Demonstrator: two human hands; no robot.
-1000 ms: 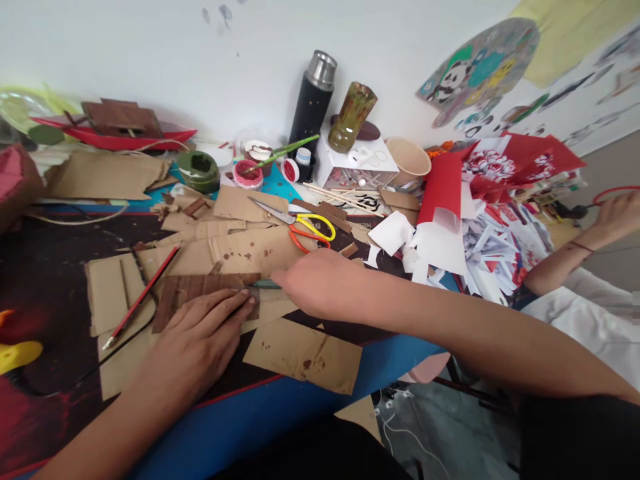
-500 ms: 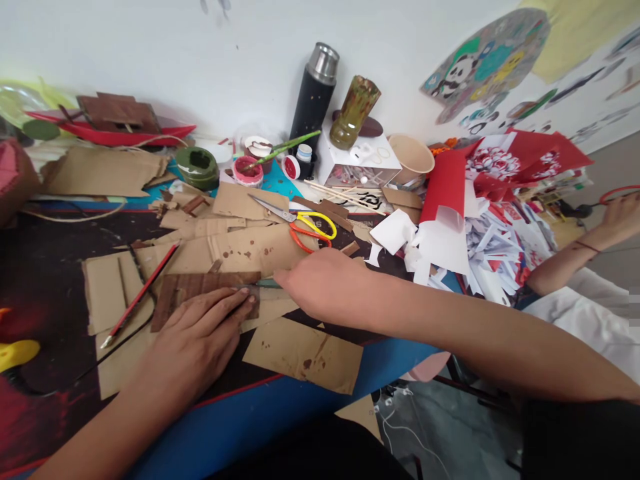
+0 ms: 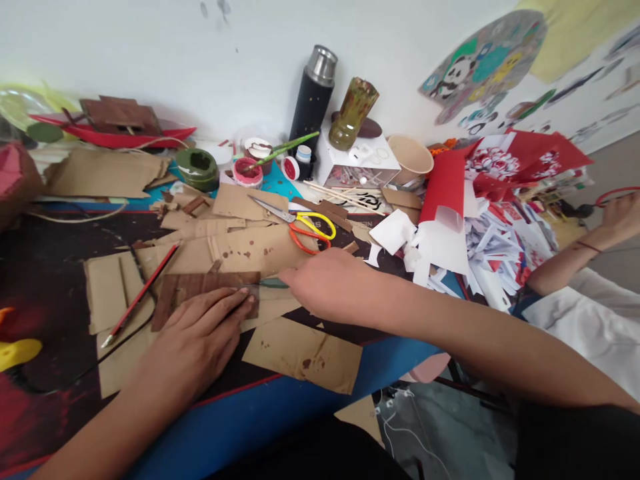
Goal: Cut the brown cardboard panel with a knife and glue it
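Observation:
My left hand [image 3: 205, 333] lies flat with fingers stretched across a dark brown painted cardboard strip [image 3: 187, 287], pressing it on the table. Just right of those fingertips, my right hand [image 3: 325, 283] is closed around a green-handled craft knife [image 3: 274, 283]. The thin blade points left over the brown piece, close to my left fingertips; most of the handle is hidden in my grip. Under the strip lie sheets of plain cardboard [image 3: 107, 287]. A red pencil [image 3: 143, 293] rests on them to the left. Scissors [image 3: 300, 223] with yellow and orange handles lie behind my right hand.
Paint pots [image 3: 197, 169], a black thermos [image 3: 313, 93], a brown-green vase [image 3: 353, 113] and a red model boat [image 3: 115, 127] stand along the wall. Paper scraps [image 3: 493, 247] heap at right, near another person's arm [image 3: 570, 257]. A spotted cardboard piece [image 3: 303, 357] overhangs the front edge.
My right hand has shifted slightly right with the craft knife, away from my left fingertips. My left hand stays in place on the brown strip.

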